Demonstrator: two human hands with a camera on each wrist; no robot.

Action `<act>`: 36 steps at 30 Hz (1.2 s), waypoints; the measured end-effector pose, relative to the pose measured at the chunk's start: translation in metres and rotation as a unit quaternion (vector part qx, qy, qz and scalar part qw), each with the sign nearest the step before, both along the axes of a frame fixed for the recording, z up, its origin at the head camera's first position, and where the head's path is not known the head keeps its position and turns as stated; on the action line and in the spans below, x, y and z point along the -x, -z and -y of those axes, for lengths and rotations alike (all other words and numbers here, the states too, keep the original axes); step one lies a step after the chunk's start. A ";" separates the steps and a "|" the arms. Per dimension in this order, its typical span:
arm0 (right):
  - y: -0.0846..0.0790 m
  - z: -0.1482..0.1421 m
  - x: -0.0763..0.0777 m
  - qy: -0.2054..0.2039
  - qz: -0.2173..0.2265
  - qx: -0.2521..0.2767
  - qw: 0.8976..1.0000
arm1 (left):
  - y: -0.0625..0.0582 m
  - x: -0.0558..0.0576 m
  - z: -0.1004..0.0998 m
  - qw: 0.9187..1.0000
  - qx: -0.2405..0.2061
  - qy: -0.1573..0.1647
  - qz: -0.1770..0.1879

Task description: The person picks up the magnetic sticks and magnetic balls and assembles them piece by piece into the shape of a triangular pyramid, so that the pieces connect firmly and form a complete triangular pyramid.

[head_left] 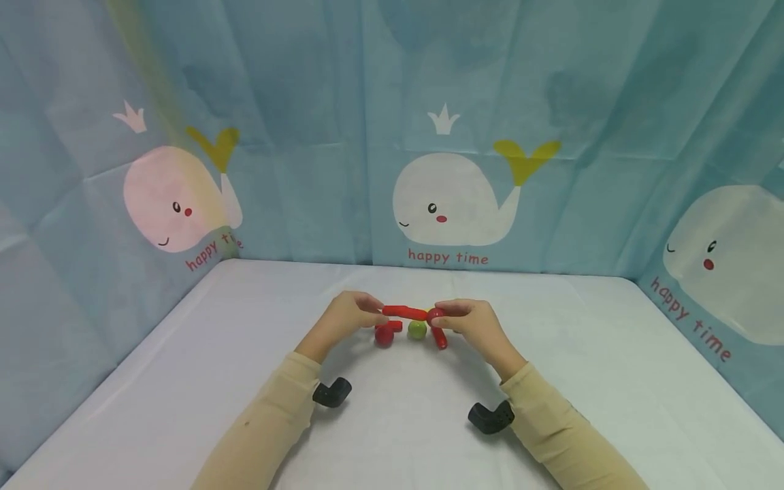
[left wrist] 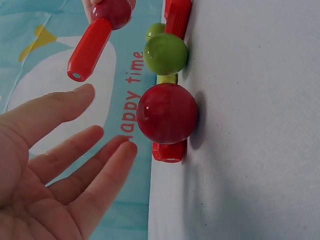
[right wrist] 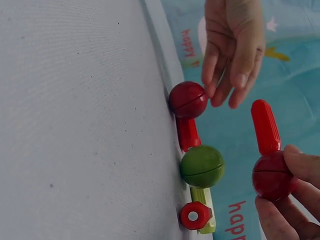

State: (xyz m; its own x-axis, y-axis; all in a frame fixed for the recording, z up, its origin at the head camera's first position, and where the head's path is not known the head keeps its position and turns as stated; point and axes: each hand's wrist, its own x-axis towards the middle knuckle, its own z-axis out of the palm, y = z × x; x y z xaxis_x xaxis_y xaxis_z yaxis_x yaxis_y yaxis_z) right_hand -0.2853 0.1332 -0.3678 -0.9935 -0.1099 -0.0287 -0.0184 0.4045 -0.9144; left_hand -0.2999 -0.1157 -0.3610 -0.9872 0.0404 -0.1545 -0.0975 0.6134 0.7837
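Observation:
My right hand (head_left: 474, 325) pinches a glossy red ball (right wrist: 272, 176) between thumb and fingers, raised above the table. A ridged red rod (right wrist: 265, 127) sticks out from that ball toward my left hand (left wrist: 65, 165). The left hand is spread, thumb apart from the fingers, near the rod's free end and holding nothing. Below the hands on the table lie another red ball (left wrist: 168, 113), a green ball (left wrist: 166, 54), a short red rod (right wrist: 187, 134) and a yellow-green rod (right wrist: 202, 220). A further red rod (head_left: 439, 338) lies under my right hand.
A white-covered table (head_left: 392, 422) carries the pieces. Behind it hangs a blue curtain (head_left: 306, 204) printed with whales. Black curved devices (head_left: 333, 393) sit at both sleeve cuffs.

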 end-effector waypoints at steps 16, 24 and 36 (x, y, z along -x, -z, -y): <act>0.005 -0.003 0.004 -0.003 0.008 -0.001 1.000 | 0.005 -0.001 -0.003 0.999 0.030 0.028 0.011; 0.007 -0.003 0.002 -0.001 0.010 0.000 1.000 | 0.014 -0.002 -0.008 0.998 0.030 0.049 0.006; 0.005 -0.001 0.006 0.004 0.001 0.007 1.000 | 0.012 -0.008 -0.019 0.999 0.036 0.037 0.013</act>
